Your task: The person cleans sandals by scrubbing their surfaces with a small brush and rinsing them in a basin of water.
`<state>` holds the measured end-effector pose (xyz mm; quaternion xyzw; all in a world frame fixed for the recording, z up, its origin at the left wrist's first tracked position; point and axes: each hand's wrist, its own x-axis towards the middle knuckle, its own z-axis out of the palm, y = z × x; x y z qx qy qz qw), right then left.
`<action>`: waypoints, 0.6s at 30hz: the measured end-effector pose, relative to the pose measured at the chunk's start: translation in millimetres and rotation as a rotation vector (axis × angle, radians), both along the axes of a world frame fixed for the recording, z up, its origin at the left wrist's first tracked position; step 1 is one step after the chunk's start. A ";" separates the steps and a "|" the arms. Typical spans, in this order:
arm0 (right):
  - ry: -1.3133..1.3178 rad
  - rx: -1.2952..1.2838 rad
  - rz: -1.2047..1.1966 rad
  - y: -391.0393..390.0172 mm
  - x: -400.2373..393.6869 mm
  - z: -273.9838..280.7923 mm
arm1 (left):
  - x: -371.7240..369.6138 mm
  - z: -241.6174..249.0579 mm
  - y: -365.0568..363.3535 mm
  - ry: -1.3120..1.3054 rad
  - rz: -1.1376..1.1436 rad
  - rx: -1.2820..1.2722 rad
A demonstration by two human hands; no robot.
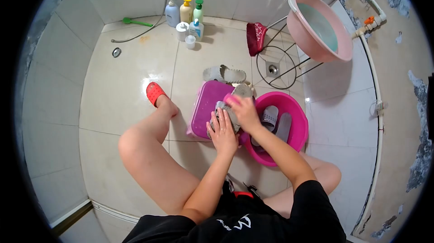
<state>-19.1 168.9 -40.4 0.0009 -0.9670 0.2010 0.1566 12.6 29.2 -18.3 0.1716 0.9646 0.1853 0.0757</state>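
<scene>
A grey shoe (231,115) lies on a purple plastic stool (205,102) between my legs. My left hand (222,131) rests on the shoe with its fingers spread, pressing it against the stool. My right hand (244,112) is closed on a pink brush (232,100), which touches the upper part of the shoe. To the right of the stool, a bright pink basin (302,123) holds grey slippers (283,126). A pair of grey slippers (234,76) lies on the floor just beyond the stool.
Pump bottles (186,12) and a white cup (190,42) stand by the back wall. A pale pink basin (343,50) tilts on a wire stand (276,84) near a drain (272,69). A hose (156,25) and green brush (135,22) lie at the back left.
</scene>
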 end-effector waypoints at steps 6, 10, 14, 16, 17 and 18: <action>0.025 0.131 -0.092 7.5 -6.9 1.5 | -3.0 -1.0 -0.5 0.012 -0.013 -0.012; 0.039 0.146 -0.016 4.2 -4.4 0.5 | -3.1 0.1 -1.7 0.013 -0.009 0.083; 0.019 0.163 -0.213 9.4 -28.6 -8.6 | -3.9 -4.1 -1.2 0.067 -0.004 0.066; -0.046 0.277 0.014 -16.3 -18.8 -9.1 | -8.3 -4.1 -0.7 0.062 -0.008 0.064; 0.108 0.145 0.079 -21.1 -9.8 -6.6 | -8.0 -5.3 -0.6 0.053 -0.004 0.066; 0.059 0.207 0.012 -10.1 -14.3 -9.6 | -4.7 -5.7 -1.5 0.039 -0.003 0.066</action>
